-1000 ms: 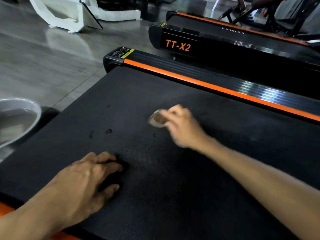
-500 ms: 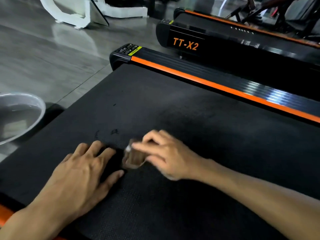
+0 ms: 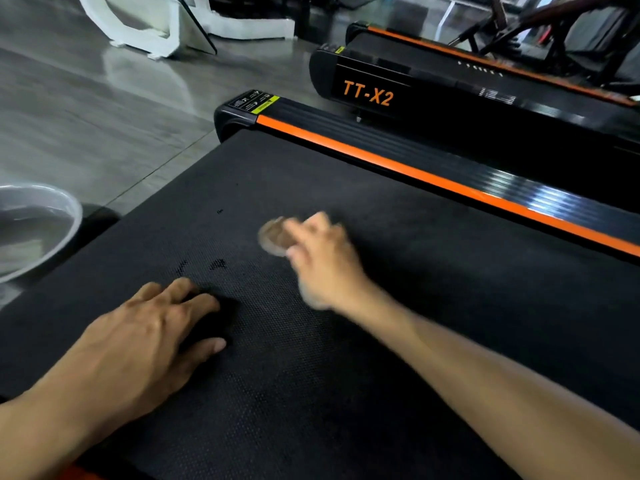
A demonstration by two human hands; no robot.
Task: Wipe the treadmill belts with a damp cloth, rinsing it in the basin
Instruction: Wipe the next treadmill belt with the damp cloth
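Head view, looking down across a gym floor (image 3: 86,109) of glossy grey tiles. Black textured treadmill belt (image 3: 398,323) filling most of the frame, bordered on its far side by a black side rail with an orange stripe (image 3: 398,164). Second treadmill (image 3: 433,95) beyond it, lettered "TT-X2" in orange, with a third behind that. White frame-like structure (image 3: 156,26) at top left, standing on the floor.

Grey basin (image 3: 67,220) at the left edge, on the floor just beside the belt, partly cut off by the frame.

Left hand (image 3: 145,334) lying palm down on the near left part of the belt, fingers spread and nearly straight, holding nothing. Right hand (image 3: 322,258) reaching to the middle of the belt, blurred by motion, fingers curled over a small bunched brownish cloth (image 3: 275,235) pressed onto the belt surface. Cloth showing only at the fingertips, its shape smeared by blur.

A few small dark spots (image 3: 218,263) on the belt between the two hands.
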